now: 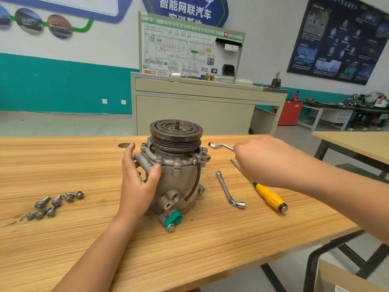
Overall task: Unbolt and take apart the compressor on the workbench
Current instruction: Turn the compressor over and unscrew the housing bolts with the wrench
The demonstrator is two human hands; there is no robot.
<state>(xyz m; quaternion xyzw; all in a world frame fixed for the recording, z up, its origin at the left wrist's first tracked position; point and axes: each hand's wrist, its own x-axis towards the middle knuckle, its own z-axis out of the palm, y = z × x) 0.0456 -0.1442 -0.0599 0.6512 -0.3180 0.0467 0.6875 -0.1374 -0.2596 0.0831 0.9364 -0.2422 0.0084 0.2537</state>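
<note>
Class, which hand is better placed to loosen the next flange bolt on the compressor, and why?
Right. The right hand grips the wrench near the flange bolts; the left hand holds the compressor steady.

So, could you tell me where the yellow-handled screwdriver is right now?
In the head view, the yellow-handled screwdriver lies on the workbench, right of the compressor, beside the L-shaped socket wrench.

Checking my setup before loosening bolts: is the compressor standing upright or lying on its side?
Upright. The compressor stands on end on the workbench, pulley facing up, left hand holding its side.
</note>
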